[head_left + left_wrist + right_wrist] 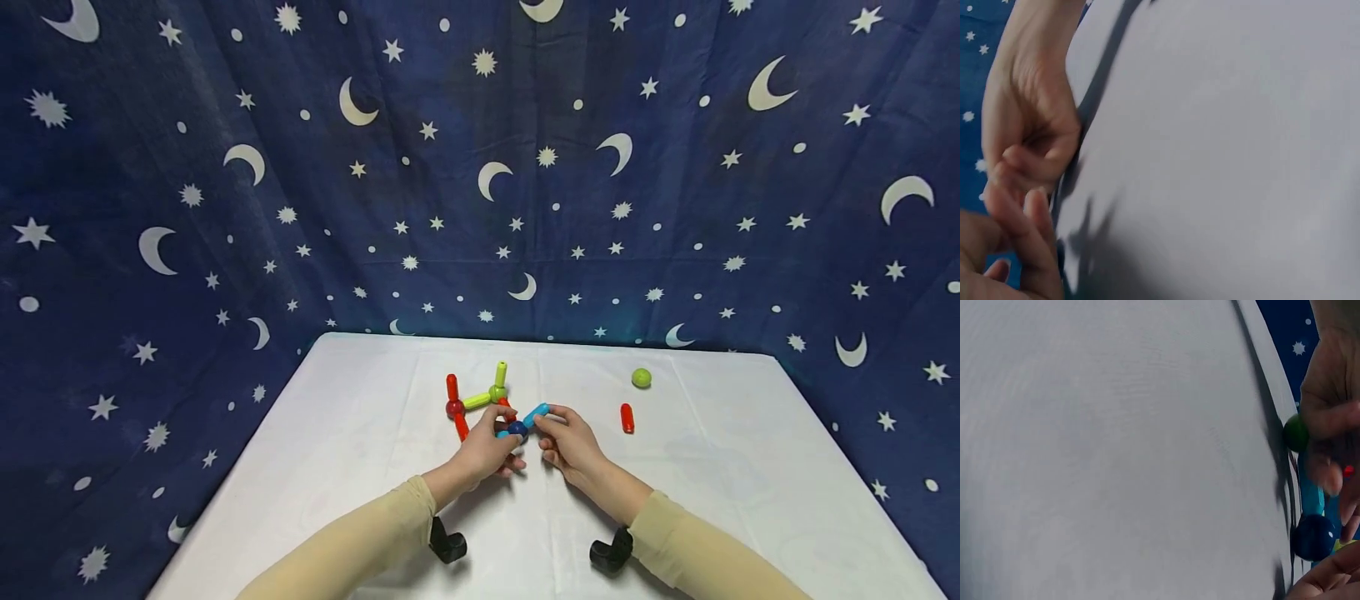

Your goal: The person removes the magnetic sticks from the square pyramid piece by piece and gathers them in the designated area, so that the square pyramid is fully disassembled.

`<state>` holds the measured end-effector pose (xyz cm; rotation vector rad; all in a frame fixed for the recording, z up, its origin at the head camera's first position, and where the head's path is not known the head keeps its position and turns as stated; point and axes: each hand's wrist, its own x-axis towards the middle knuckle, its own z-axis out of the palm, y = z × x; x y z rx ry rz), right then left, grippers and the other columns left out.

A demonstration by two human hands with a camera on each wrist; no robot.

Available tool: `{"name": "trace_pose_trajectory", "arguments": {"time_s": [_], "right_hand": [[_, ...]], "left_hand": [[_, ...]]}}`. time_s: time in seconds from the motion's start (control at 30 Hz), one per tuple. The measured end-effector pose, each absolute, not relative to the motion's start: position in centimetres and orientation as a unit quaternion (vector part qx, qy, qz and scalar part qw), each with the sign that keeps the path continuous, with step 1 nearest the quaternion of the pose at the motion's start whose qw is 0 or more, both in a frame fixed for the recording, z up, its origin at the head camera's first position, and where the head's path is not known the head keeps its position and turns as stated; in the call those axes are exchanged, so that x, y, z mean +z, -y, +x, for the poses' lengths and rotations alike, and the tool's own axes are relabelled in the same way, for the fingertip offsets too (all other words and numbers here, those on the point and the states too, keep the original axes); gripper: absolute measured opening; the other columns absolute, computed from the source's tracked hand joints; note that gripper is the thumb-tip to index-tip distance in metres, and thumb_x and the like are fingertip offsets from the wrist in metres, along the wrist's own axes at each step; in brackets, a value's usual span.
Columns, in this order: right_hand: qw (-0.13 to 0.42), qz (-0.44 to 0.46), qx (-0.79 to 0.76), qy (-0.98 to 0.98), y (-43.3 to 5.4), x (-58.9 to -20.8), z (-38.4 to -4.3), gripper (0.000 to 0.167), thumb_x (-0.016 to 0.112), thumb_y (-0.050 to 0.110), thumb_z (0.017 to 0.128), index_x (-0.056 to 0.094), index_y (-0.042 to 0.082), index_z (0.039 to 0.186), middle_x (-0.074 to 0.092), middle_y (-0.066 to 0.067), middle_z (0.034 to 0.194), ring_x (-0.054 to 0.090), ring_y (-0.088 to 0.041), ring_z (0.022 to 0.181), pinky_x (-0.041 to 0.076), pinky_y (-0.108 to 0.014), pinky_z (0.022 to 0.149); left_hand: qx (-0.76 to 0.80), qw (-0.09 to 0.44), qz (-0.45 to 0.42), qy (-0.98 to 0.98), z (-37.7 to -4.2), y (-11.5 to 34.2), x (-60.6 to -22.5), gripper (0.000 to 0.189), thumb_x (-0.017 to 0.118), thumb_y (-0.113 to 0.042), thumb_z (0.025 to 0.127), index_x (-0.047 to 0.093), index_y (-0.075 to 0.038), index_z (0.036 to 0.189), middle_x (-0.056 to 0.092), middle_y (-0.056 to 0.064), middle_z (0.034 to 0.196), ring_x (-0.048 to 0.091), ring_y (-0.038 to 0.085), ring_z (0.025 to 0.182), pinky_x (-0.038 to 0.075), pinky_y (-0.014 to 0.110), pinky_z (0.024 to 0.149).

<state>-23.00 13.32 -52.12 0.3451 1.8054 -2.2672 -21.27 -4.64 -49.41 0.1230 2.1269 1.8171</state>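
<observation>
Near the table's middle, my left hand holds the dark blue ball of a joined ball-and-rod frame, with its thumb and index finger close around the ball. My right hand pinches a light blue rod, which slants up from that ball. The ball and rod also show at the right edge in the right wrist view. Behind my left hand, the frame has a red ball, a green ball, red rods and yellow-green rods. Its near part is partly hidden by my left hand.
A loose green ball and a loose red rod lie to the right on the white tablecloth. A dark blue curtain with moons and stars hangs behind the table. Black wrist devices sit below both forearms.
</observation>
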Motion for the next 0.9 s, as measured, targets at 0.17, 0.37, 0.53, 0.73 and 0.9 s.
{"name": "trace_pose_trajectory", "arguments": {"time_s": [0.17, 0.37, 0.53, 0.73, 0.9], "right_hand": [[0.088, 0.114, -0.773, -0.617, -12.8, -52.4, -23.2, 0.046, 0.069, 0.012, 0.099, 0.044, 0.006, 0.137, 0.062, -0.004, 0.074, 0.053, -0.005, 0.049, 0.045, -0.018, 0.046], [0.076, 0.114, -0.769, -0.624, -12.5, -52.4, -23.1, 0.045, 0.069, 0.011, 0.098, 0.044, 0.007, 0.135, 0.065, -0.006, 0.076, 0.053, -0.006, 0.047, 0.045, -0.019, 0.045], [0.079, 0.11, -0.768, -0.626, -12.4, -52.4, -23.0, 0.046, 0.069, 0.013, 0.099, 0.044, 0.007, 0.137, 0.066, -0.007, 0.08, 0.054, -0.006, 0.048, 0.046, -0.019, 0.046], [0.08, 0.095, -0.767, -0.63, -12.4, -52.5, -22.9, 0.046, 0.067, 0.013, 0.1, 0.042, 0.004, 0.138, 0.068, -0.01, 0.084, 0.056, -0.006, 0.049, 0.047, -0.019, 0.046], [0.082, 0.096, -0.764, -0.632, -12.3, -52.6, -22.9, 0.045, 0.067, 0.012, 0.1, 0.043, 0.004, 0.137, 0.068, -0.011, 0.085, 0.054, -0.007, 0.048, 0.045, -0.02, 0.044]], "left_hand": [[0.64, 0.139, 0.019, -0.755, -21.2, 3.7, -49.7, 0.036, 0.059, -0.008, 0.104, 0.047, -0.008, 0.138, 0.055, 0.014, 0.119, 0.068, 0.012, 0.062, 0.048, 0.019, 0.046], [0.66, 0.122, -0.018, -0.741, -21.3, 3.1, -50.1, 0.028, 0.057, -0.004, 0.103, 0.052, -0.006, 0.131, 0.057, 0.013, 0.115, 0.066, 0.01, 0.06, 0.044, 0.018, 0.044], [0.667, 0.108, -0.037, -0.737, -21.1, 2.7, -50.2, 0.029, 0.057, -0.003, 0.102, 0.052, -0.005, 0.13, 0.057, 0.013, 0.114, 0.066, 0.01, 0.062, 0.043, 0.019, 0.045], [0.651, 0.11, -0.022, -0.751, -21.1, 3.1, -50.1, 0.032, 0.061, -0.006, 0.102, 0.051, -0.003, 0.132, 0.057, 0.013, 0.115, 0.067, 0.011, 0.062, 0.044, 0.02, 0.046], [0.607, 0.118, 0.02, -0.785, -21.6, 4.1, -50.2, 0.029, 0.062, -0.008, 0.102, 0.055, -0.004, 0.13, 0.059, 0.011, 0.116, 0.064, 0.01, 0.057, 0.044, 0.02, 0.046]]}}
